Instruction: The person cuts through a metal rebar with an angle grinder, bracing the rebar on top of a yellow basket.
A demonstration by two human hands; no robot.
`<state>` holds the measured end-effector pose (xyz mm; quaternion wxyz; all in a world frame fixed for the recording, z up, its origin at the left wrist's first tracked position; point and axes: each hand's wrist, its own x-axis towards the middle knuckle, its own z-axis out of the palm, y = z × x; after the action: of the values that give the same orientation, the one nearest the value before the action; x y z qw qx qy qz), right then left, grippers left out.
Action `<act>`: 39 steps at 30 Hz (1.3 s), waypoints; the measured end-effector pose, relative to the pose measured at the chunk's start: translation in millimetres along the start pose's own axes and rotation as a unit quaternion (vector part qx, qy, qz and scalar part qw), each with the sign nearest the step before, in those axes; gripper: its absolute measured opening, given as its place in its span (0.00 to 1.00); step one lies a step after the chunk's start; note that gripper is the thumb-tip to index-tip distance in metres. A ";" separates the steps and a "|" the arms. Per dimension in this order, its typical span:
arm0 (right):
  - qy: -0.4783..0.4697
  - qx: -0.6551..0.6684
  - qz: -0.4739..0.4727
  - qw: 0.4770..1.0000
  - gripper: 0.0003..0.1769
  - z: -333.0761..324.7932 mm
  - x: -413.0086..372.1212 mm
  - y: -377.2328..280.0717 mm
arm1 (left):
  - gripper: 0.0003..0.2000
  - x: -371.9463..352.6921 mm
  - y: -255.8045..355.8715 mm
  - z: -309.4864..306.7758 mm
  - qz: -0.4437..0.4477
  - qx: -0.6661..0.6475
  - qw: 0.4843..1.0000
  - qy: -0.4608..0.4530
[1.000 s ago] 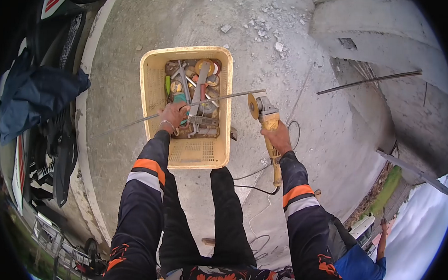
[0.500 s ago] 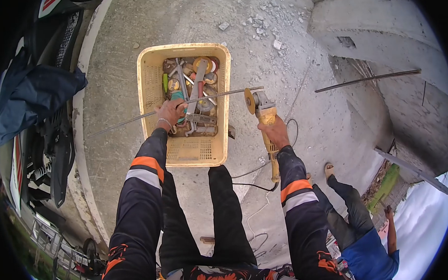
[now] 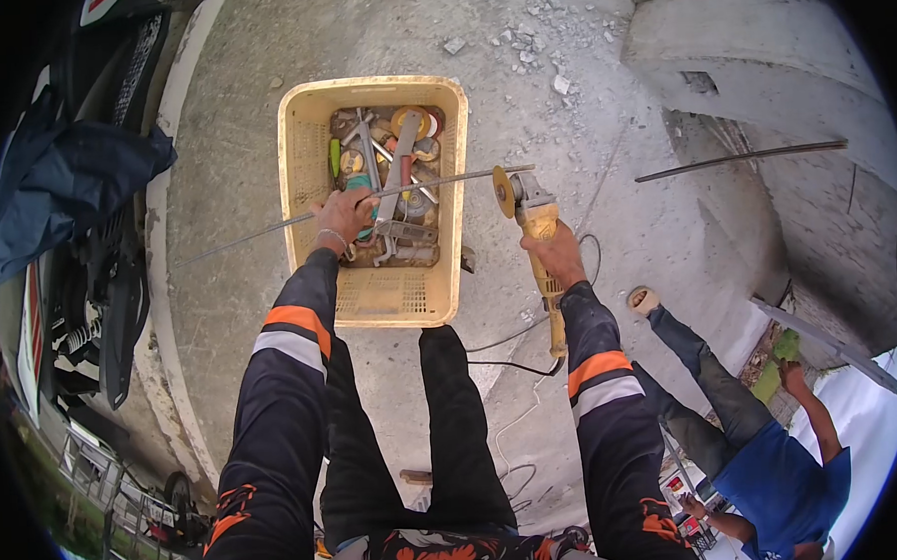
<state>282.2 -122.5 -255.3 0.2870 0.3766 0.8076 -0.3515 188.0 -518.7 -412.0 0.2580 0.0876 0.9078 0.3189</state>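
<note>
My left hand (image 3: 344, 220) is wrapped around a long thin steel rod (image 3: 266, 231) above the yellow plastic crate (image 3: 382, 305). The rod slants across the crate, sticking out past both sides. In my right hand (image 3: 558, 257) is a yellow angle grinder (image 3: 540, 216), gripped by its body to the right of the crate. Its round cutting disc (image 3: 505, 191) overlaps the rod near the rod's right end. Beneath the rod, the crate holds used discs, a green-handled tool (image 3: 335, 157), a flat metal bar (image 3: 400, 167) and other loose tools.
A black power cord (image 3: 512, 365) trails from the grinder over the concrete. At the lower right walks a person in a blue shirt (image 3: 778, 481). Rubble (image 3: 526, 44) lies ahead, another rod (image 3: 744, 160) at right. A motorbike (image 3: 120, 314) with a dark cloth (image 3: 74, 191) stands at left.
The rod and both hands have shifted slightly in view, with the grinder disc still at the rod's right end. The person in blue has stepped forward and to the right.
</note>
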 end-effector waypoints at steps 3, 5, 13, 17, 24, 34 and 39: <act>0.005 -0.006 -0.006 1.000 0.33 -0.4 -0.1 -3.7 | 0.17 1.4 -3.6 3.8 0.004 -0.009 1.000 0.008; 0.000 0.004 0.005 1.000 0.33 -1.8 -1.4 -7.7 | 0.17 1.9 -4.4 3.9 0.002 -0.008 1.000 -0.001; -0.006 0.005 0.011 1.000 0.32 -4.1 0.3 -12.3 | 0.18 0.9 8.2 -9.8 -0.011 0.010 0.999 -0.040; -0.009 0.005 0.004 1.000 0.33 -4.5 2.7 -9.6 | 0.17 1.9 -7.5 8.2 0.006 0.002 1.000 0.026; -0.007 -0.020 0.009 1.000 0.34 -6.2 0.7 -6.9 | 0.18 4.2 -19.6 18.3 0.010 -0.012 0.999 0.030; 0.005 -0.024 -0.006 1.000 0.31 -10.6 -14.8 -3.2 | 0.18 -4.3 19.2 -12.2 -0.010 0.045 0.999 0.016; -0.008 -0.024 0.004 1.000 0.35 -8.7 -3.2 -9.4 | 0.17 -4.5 15.5 -9.4 0.035 0.026 0.998 0.049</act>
<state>274.6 -121.4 -244.4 0.3036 0.3698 0.8121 -0.3340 186.9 -513.1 -394.3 0.1998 0.1100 0.9238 0.3076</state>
